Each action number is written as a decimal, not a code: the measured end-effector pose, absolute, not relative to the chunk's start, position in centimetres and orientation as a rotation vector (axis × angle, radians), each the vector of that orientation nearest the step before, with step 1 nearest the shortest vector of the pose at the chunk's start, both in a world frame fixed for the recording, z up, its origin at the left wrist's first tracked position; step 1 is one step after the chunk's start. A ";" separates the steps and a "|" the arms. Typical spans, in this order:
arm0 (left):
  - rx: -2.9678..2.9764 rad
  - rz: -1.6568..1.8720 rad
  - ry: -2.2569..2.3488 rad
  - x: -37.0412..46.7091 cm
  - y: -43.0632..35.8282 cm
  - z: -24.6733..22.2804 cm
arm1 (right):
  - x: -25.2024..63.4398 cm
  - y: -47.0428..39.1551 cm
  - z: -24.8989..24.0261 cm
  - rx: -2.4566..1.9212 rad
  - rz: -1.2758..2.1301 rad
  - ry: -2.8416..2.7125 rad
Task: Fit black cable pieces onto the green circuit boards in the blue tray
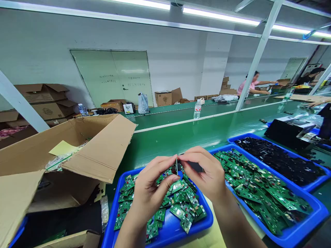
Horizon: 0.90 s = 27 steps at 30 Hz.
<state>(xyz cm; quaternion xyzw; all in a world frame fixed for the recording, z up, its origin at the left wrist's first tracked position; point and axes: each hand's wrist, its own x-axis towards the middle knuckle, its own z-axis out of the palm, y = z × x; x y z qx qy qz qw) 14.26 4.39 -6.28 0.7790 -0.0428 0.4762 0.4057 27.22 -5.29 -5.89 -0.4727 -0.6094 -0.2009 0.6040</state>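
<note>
A small circuit board point(177, 166), seen edge-on and upright, is pinched between the thumb and fingers of my left hand point(155, 186). My right hand point(205, 170) is closed on the other side of it, its fingertips at the board's top edge and a small dark part near them. Both hands are above a blue tray point(174, 230) in which many green circuit boards point(181, 212) lie loosely. What exactly the right fingertips grip is too small to tell.
Right of the hands stand a blue tray point(317, 213) of green boards and another point(320, 179) of black parts. An open cardboard box point(100, 151) is on the left. A bottle point(197, 109) stands beyond; a person point(252, 84) in pink works at the far right.
</note>
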 end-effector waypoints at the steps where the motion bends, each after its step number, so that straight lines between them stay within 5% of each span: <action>1: 1.965 1.190 -0.110 14.3 4.4 -6.3 | 27.2 -5.3 -5.9 -1.092 -0.500 -1.408; 15: 1.690 1.045 0.000 14.5 3.8 -6.1 | 27.3 -5.3 -6.1 -1.078 -0.675 -1.399; 27: 1.338 1.047 0.104 15.7 3.8 -6.6 | 26.5 -5.8 -6.1 -1.117 0.051 -1.345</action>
